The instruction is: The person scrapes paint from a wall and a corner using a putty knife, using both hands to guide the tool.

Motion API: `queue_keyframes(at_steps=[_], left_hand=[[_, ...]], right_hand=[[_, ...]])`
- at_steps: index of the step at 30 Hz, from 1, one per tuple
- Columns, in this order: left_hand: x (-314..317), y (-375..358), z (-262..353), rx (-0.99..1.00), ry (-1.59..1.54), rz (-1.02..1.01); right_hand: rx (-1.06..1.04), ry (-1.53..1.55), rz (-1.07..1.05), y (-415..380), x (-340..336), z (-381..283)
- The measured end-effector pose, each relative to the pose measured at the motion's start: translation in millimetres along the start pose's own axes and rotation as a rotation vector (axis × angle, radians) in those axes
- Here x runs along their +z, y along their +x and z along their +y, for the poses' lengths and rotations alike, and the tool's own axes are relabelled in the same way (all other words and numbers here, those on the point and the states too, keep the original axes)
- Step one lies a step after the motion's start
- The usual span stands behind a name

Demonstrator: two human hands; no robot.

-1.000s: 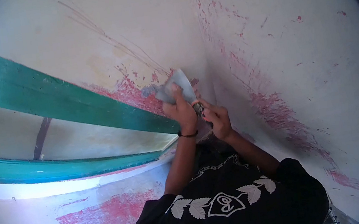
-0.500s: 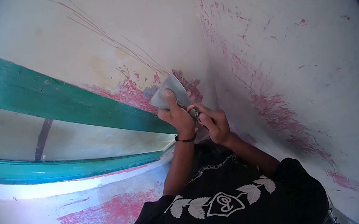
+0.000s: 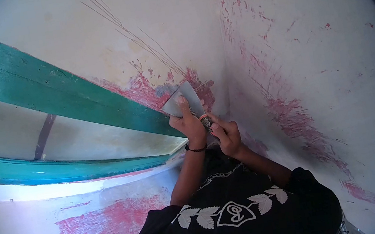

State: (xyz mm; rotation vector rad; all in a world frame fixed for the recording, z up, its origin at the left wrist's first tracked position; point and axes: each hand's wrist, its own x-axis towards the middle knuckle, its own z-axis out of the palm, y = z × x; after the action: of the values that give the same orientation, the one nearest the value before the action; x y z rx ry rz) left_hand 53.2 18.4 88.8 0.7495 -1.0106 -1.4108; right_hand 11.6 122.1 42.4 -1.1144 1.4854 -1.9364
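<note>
A wide metal putty knife (image 3: 191,95) lies against the wall, its broad edge pointing up and left beside a patch of exposed pink and grey paint (image 3: 139,95). My left hand (image 3: 191,128) is closed on the blade, one finger laid along its face and a dark bracelet at the wrist. Lower down, my right hand (image 3: 229,137) wraps round the dark handle with an orange band (image 3: 206,120). Part of the handle is hidden by my fingers.
A green wooden frame (image 3: 54,90) runs diagonally along the left, with a second green rail (image 3: 60,169) below it. The right wall (image 3: 334,72) meets this one at a corner and carries pink scraped streaks (image 3: 293,116). Another pink patch (image 3: 112,228) spreads at lower left.
The wall has shifted slightly to the right in view. Both hands keep hold of the putty knife, which sits a little lower and to the right, with more of its handle showing.
</note>
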Motion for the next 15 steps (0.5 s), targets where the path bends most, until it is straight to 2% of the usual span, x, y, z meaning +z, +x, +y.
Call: queue_keyframes(at_steps=[5,8,10,13,15], left_hand=[[5.3,-3.0,-0.3,-0.002,-0.037,0.017],[18.7,0.7,21.1,0.019,-0.052,0.034],[25.5,8.2,39.3,0.007,-0.031,0.002],[16.8,21.0,31.2,0.132,0.027,-0.065],[16.6,11.4,29.2,0.065,-0.025,-0.031]], right_hand=[[-0.088,-0.046,-0.007,4.3,-7.9,-4.1],[-0.144,-0.03,-0.047,21.0,-7.8,-14.2],[-0.154,-0.026,-0.028,33.2,-2.3,-16.2],[-0.128,-0.015,-0.041,34.4,-0.6,-26.7],[-0.097,-0.009,-0.058,28.9,-2.3,-26.3]])
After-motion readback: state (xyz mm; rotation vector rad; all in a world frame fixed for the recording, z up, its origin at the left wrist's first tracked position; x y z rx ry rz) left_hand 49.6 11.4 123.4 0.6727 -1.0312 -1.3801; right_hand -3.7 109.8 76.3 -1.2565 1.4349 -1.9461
